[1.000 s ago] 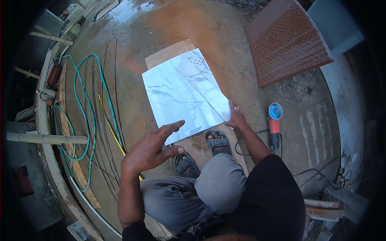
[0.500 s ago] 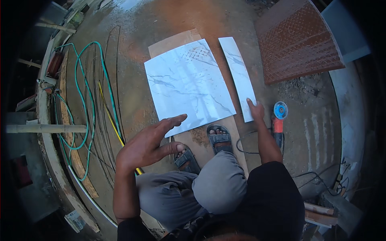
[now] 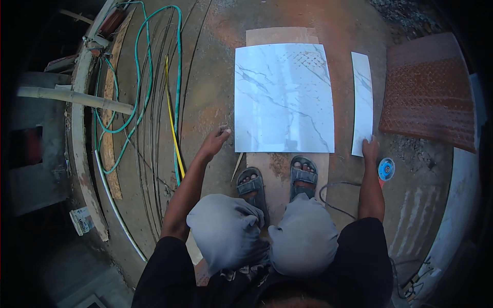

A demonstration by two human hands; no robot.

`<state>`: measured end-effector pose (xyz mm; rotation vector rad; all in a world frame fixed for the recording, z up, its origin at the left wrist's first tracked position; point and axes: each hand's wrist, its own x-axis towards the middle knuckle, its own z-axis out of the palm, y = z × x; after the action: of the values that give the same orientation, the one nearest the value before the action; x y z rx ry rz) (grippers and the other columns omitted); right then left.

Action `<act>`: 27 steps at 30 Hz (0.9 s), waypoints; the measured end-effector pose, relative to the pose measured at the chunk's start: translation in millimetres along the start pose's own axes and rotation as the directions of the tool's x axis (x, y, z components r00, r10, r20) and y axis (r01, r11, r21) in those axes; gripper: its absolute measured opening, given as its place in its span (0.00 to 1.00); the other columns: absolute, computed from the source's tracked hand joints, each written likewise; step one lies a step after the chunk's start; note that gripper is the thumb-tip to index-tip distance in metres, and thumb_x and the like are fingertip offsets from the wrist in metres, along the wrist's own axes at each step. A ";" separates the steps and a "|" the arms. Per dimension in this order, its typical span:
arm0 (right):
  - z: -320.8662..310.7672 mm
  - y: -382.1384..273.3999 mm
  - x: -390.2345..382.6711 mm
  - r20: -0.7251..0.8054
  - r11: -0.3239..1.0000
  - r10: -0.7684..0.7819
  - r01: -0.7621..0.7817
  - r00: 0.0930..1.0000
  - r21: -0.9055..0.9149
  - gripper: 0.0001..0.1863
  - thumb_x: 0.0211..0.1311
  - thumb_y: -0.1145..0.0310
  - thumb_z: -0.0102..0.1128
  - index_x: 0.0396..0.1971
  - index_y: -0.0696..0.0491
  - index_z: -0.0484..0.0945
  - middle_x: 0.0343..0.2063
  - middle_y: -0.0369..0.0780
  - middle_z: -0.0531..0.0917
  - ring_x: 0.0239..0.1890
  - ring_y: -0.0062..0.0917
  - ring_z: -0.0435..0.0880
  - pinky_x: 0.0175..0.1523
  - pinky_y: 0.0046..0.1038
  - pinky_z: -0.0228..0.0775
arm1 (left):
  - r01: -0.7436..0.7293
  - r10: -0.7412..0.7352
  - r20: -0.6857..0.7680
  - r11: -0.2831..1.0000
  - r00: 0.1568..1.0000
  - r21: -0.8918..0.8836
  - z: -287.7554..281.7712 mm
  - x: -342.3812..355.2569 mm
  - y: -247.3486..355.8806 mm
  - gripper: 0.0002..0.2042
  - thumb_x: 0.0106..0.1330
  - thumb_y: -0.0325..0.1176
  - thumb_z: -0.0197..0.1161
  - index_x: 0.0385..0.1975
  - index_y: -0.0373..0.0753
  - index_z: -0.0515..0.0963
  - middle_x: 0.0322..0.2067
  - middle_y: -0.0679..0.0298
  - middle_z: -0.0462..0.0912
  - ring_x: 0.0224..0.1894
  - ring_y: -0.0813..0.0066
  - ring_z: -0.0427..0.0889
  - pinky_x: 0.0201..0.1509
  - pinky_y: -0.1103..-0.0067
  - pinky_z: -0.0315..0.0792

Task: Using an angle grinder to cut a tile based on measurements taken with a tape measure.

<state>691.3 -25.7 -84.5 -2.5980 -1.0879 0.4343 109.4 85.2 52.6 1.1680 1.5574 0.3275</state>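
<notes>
A large white marble-patterned tile (image 3: pixel 282 102) lies flat, with wet streaks and muddy marks near its far right corner. My left hand (image 3: pixel 214 143) is just off its left edge, fingers loosely bent and apart, with nothing seen in them. To the right lies a narrow strip of the same tile (image 3: pixel 362 97), separated from the large piece by a gap. My right hand (image 3: pixel 370 148) grips the strip's near right corner, thumb on top; the fingers underneath are hidden. Close by that hand is an angle grinder (image 3: pixel 386 169) with a blue disc, its red body mostly covered by my forearm.
Brown board (image 3: pixel 275 179) lies under the large tile and my sandalled feet. A brown textured panel (image 3: pixel 431 92) leans at the right. Green hose (image 3: pixel 179 66), thin rods and a yellow strip (image 3: pixel 172 118) spread along the left. The grinder's dark cord (image 3: pixel 336 184) curves near my right knee.
My left hand has dropped from above the large tile's near corner to beside its left edge, its fingers bending. The view has turned, while my right hand stays on the strip.
</notes>
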 end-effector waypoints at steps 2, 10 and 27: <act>-0.7 -21.5 -24.8 -0.024 0.996 -0.088 0.087 0.996 -0.023 0.30 0.56 0.60 0.58 0.56 0.61 0.70 0.56 0.55 0.72 0.59 0.47 0.71 0.63 0.41 0.62 | 0.062 -0.055 -0.067 0.992 0.996 0.113 23.0 15.5 -44.6 0.28 0.66 0.47 0.59 0.57 0.29 0.70 0.53 0.46 0.76 0.57 0.58 0.75 0.61 0.70 0.66; 46.0 -93.9 -91.9 0.242 0.939 -0.275 0.206 0.930 0.276 0.31 0.56 0.62 0.58 0.57 0.64 0.68 0.53 0.58 0.75 0.57 0.49 0.73 0.62 0.40 0.64 | 0.012 0.097 -0.286 0.934 0.953 0.358 79.2 57.0 -99.6 0.24 0.65 0.40 0.56 0.56 0.28 0.70 0.50 0.40 0.77 0.54 0.46 0.76 0.59 0.63 0.68; -96.5 -133.4 -121.7 0.230 0.812 -0.235 0.061 0.944 0.581 0.20 0.58 0.68 0.58 0.48 0.61 0.72 0.27 0.40 0.78 0.27 0.25 0.78 0.32 0.28 0.72 | -0.171 0.168 -0.143 0.985 0.975 -0.007 -1.2 -31.6 -18.5 0.18 0.65 0.35 0.59 0.51 0.34 0.70 0.36 0.58 0.77 0.34 0.71 0.74 0.40 0.72 0.70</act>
<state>561.6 -38.6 73.5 -1.9414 -1.0383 0.9669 96.2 51.5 58.2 1.2886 1.5763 0.5483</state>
